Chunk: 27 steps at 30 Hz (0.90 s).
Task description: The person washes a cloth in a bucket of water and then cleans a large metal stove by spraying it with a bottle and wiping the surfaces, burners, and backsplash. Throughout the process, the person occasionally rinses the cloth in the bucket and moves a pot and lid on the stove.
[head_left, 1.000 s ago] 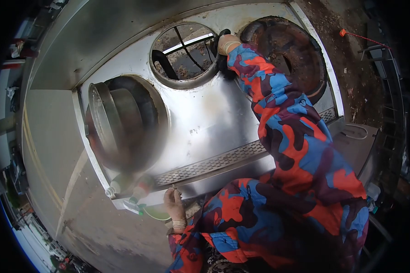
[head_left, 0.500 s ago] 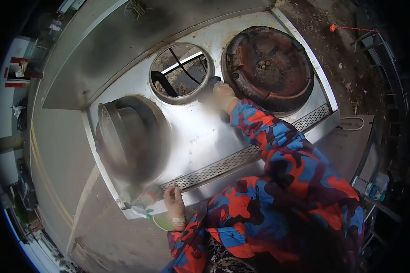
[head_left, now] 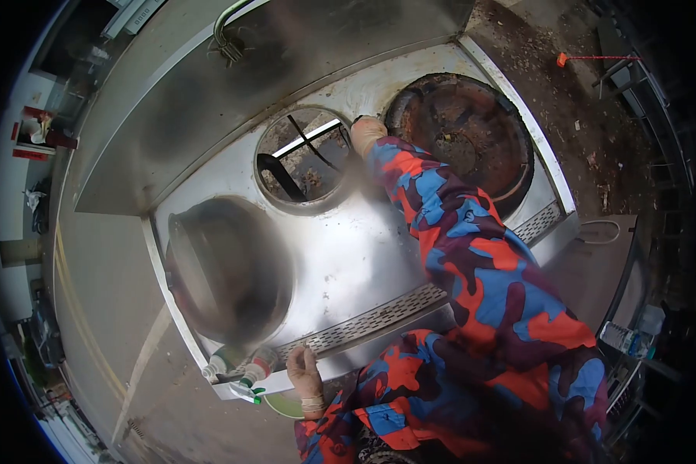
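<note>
My right hand [head_left: 369, 133], in a pale glove, is closed on the steel stove top [head_left: 348, 243]. It lies between the open round burner hole [head_left: 305, 203] and the rusty, blackened burner [head_left: 479, 143]. A small dark bit shows at its fingertips; most of what it grips is hidden. My left hand [head_left: 305, 373], also in a pale glove, hangs by the stove's front edge with fingers curled and nothing visible in them. Beside it are a spray bottle with a green-and-white trigger [head_left: 255, 373] and a second bottle [head_left: 218, 363].
A large round metal pan-like piece [head_left: 228, 267] covers the left burner place, partly blurred. A perforated strip [head_left: 371, 317] runs along the front. Behind stands a steel backsplash [head_left: 286, 77] with a hanging tap [head_left: 228, 46]. A green basin [head_left: 284, 404] sits below the edge.
My right hand has moved away from me, along the rim of the burner hole. My left hand stays near the front edge, still curled. The head view has shifted slightly.
</note>
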Each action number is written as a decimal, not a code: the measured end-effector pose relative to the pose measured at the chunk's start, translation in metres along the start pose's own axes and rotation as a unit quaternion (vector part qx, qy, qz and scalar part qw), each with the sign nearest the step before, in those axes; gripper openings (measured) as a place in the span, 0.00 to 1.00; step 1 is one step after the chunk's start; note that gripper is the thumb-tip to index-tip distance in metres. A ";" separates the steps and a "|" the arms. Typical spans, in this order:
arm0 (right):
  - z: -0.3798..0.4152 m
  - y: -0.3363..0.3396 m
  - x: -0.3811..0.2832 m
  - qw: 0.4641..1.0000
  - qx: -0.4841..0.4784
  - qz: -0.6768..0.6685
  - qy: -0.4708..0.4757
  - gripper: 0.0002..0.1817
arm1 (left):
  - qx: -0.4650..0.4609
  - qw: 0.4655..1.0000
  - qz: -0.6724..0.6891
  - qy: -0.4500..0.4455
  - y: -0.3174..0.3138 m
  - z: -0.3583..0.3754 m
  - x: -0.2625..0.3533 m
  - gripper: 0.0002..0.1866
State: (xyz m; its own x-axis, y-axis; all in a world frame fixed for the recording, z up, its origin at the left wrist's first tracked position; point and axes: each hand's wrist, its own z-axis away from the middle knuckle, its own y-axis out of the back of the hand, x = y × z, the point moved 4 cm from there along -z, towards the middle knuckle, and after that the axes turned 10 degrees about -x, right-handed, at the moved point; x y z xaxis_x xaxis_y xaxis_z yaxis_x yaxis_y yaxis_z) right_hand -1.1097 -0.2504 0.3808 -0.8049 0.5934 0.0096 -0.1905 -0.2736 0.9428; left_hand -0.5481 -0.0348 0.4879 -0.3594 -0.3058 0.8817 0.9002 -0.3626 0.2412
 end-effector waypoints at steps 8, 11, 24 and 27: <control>-0.079 0.024 0.047 0.986 -0.030 -0.121 -0.115 0.12 | 0.007 0.999 -0.022 0.028 -0.018 -0.008 0.004 0.07; -0.113 0.033 0.086 0.957 -0.062 -0.189 -0.209 0.26 | 0.001 0.998 0.030 0.050 -0.034 -0.021 0.012 0.05; -0.157 0.074 0.208 0.963 -0.204 -0.042 -0.173 0.48 | 0.006 0.998 -0.001 0.069 -0.057 -0.042 0.014 0.06; -0.138 0.089 0.184 0.959 -0.257 -0.001 -0.124 0.53 | -0.011 0.996 0.031 0.083 -0.066 -0.056 0.018 0.06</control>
State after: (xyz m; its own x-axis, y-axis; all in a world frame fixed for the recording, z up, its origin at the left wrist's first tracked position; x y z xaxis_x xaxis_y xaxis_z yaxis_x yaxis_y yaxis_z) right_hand -1.3521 -0.2696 0.4202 -0.6577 0.7390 0.1460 -0.4951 -0.5702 0.6556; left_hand -0.6281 -0.0655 0.4652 -0.3404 -0.4698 0.8145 0.9170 -0.3576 0.1769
